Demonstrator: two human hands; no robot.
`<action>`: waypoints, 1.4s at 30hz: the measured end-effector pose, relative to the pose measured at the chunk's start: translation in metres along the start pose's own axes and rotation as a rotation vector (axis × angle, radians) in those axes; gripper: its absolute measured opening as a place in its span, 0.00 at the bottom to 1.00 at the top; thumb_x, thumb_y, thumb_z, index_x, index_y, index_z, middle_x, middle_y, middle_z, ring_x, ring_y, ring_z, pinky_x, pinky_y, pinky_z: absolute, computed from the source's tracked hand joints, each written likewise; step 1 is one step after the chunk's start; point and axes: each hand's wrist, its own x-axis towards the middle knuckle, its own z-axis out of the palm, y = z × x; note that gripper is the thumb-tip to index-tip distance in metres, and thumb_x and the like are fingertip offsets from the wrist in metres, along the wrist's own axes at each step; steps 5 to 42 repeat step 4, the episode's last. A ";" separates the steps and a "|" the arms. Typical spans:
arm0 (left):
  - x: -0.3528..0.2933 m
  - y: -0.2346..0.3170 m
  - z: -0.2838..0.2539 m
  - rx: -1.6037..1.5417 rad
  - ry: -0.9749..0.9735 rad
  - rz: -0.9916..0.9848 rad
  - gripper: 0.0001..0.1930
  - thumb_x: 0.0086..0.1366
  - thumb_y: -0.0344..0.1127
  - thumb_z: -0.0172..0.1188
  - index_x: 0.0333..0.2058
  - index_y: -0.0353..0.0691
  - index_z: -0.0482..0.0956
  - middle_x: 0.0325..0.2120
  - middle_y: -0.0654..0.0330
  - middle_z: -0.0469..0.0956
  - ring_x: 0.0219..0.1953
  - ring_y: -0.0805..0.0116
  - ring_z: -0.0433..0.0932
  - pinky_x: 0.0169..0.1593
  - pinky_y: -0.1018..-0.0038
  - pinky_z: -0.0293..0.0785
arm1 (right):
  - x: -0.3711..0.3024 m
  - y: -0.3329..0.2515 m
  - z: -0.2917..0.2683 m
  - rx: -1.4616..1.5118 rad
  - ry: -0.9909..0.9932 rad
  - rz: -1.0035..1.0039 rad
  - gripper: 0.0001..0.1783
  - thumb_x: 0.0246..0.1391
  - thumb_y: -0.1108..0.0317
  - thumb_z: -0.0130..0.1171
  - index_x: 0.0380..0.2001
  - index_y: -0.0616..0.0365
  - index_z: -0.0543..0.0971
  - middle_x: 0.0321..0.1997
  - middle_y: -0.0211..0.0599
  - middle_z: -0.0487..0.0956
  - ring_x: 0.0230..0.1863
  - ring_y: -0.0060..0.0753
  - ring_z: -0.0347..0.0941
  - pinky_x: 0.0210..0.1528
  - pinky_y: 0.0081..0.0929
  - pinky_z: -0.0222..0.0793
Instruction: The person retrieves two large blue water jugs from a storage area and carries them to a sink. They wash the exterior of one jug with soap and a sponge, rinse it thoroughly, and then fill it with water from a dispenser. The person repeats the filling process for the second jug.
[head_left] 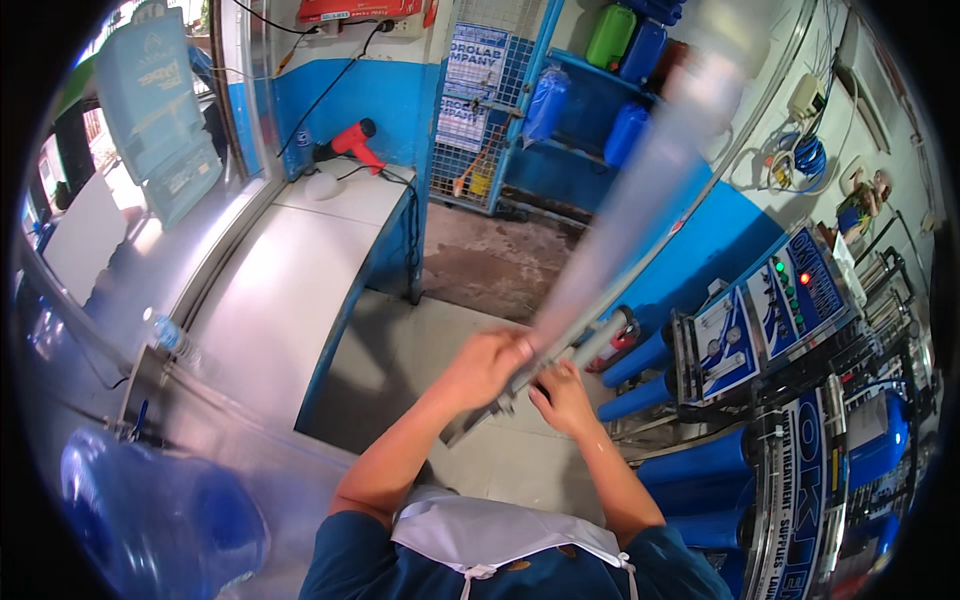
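A long, pale, translucent tube-like thing [625, 215], smeared by motion, slants from between my hands up to the top right. My left hand [488, 368] is closed at its lower end. My right hand [565, 400] sits lower and to the right, fingers curled beside a narrow grey metal edge [485, 412] that runs under both hands. What my right fingers hold is hidden; a small dark spot shows by the thumb. A white face mask or cloth [510, 530] with ties hangs at my chest.
At left stands a white counter [285, 265] with a red heat gun or hair dryer [352, 145] and a plastic bottle [170, 335]. A large blue water jug [160, 510] is lower left. Filter equipment with a control panel [800, 280] lines the right; a fire extinguisher [612, 345] stands nearby.
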 end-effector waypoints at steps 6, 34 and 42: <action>0.033 0.003 0.009 -0.247 -0.584 0.274 0.24 0.67 0.43 0.50 0.56 0.35 0.75 0.50 0.48 0.79 0.52 0.55 0.77 0.58 0.67 0.67 | -0.054 -0.003 -0.046 0.700 0.413 0.523 0.15 0.60 0.61 0.54 0.31 0.63 0.82 0.33 0.37 0.83 0.38 0.37 0.78 0.59 0.42 0.63; 0.033 0.003 0.009 -0.247 -0.584 0.274 0.24 0.67 0.43 0.50 0.56 0.35 0.75 0.50 0.48 0.79 0.52 0.55 0.77 0.58 0.67 0.67 | -0.054 -0.003 -0.046 0.700 0.413 0.523 0.15 0.60 0.61 0.54 0.31 0.63 0.82 0.33 0.37 0.83 0.38 0.37 0.78 0.59 0.42 0.63; 0.033 0.003 0.009 -0.247 -0.584 0.274 0.24 0.67 0.43 0.50 0.56 0.35 0.75 0.50 0.48 0.79 0.52 0.55 0.77 0.58 0.67 0.67 | -0.054 -0.003 -0.046 0.700 0.413 0.523 0.15 0.60 0.61 0.54 0.31 0.63 0.82 0.33 0.37 0.83 0.38 0.37 0.78 0.59 0.42 0.63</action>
